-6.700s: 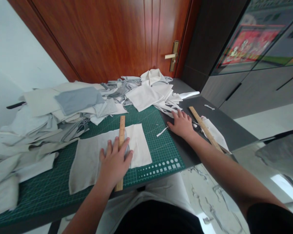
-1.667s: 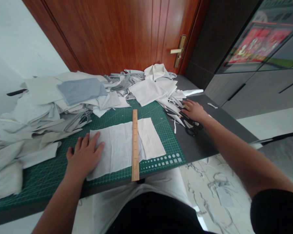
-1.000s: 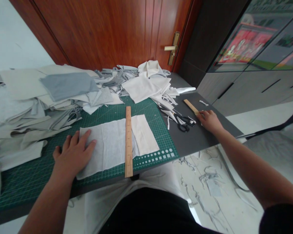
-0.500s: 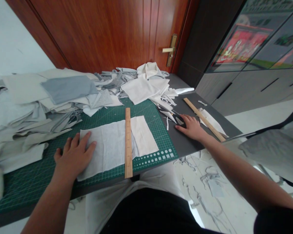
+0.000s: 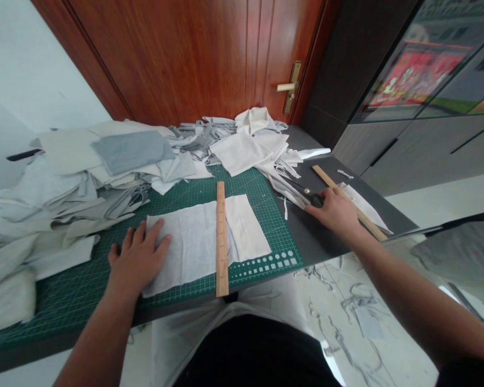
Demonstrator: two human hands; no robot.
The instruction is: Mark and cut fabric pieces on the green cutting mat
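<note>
My left hand lies flat with fingers spread on the left end of a pale grey cloth. A wooden ruler lies across that cloth, and a cream cloth piece shows to the right of it. To the right of the green cutting mat, my right hand closes on the black handles of a pair of scissors. The scissor blades point away to the left, beside pale fabric strips.
Heaps of grey and white fabric pieces cover the back and left of the table. A second wooden ruler lies right of my right hand on a white cloth strip. Thread scraps litter the floor.
My right hand's fingers have closed around the scissor handles, and the scissors have shifted. The left hand stays on the grey cloth. The whole view has swung slightly left.
</note>
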